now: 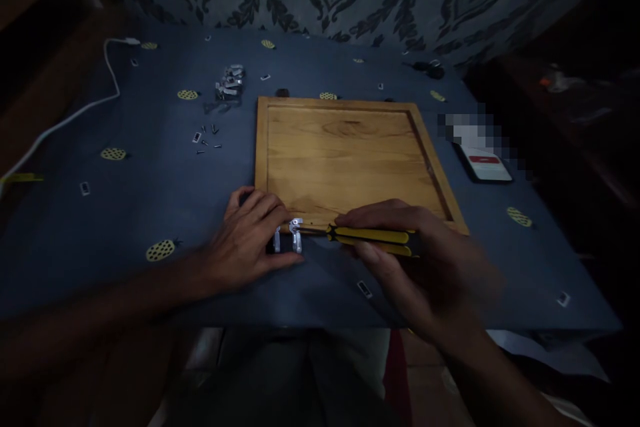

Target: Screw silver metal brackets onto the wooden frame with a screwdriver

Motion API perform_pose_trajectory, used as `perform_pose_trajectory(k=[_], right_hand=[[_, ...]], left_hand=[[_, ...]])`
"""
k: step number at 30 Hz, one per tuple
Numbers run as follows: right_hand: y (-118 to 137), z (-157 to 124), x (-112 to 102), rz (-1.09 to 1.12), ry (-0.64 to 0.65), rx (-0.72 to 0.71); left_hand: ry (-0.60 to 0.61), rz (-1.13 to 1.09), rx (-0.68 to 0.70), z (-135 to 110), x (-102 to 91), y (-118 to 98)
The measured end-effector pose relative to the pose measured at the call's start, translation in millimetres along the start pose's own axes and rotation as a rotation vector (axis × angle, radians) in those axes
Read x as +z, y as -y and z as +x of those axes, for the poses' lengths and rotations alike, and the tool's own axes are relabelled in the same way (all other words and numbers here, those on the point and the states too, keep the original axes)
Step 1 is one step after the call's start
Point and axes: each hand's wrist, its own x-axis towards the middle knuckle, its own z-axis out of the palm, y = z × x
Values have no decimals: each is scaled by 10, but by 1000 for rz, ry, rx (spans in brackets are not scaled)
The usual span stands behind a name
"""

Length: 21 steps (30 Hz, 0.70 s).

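A square wooden panel (345,153) with a raised frame lies flat on the blue tablecloth. At its near left corner a small metal hinge (295,233) sits against the edge. My left hand (250,240) is closed on the hinge, pressing it against the panel. In my right hand (400,253) lies a screwdriver with a yellow and black handle (373,237), held level. Its tip points left and touches the hinge.
Several loose screws (207,137) and a pile of metal hinges (229,83) lie on the tablecloth (150,200) to the far left. A white cable (107,73) runs along the left. A phone (485,163) rests right of the panel. Patterned fabric hangs behind.
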Motion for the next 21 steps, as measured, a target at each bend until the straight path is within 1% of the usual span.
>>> perform_pose_trajectory(k=[5, 10, 15, 19, 21], right_hand=[[33, 34, 19, -25, 35, 8], [88, 58, 82, -91, 48, -39], [110, 37, 135, -96, 12, -40], [107, 2, 140, -89, 11, -15], [94, -40, 108, -61, -60, -14]], left_hand=[[8, 14, -14, 9, -14, -17], [-17, 21, -3, 14, -13, -38], [-20, 23, -7, 10, -9, -37], [-7, 33, -9, 8, -15, -34], [-3, 37, -5, 6, -16, -30]])
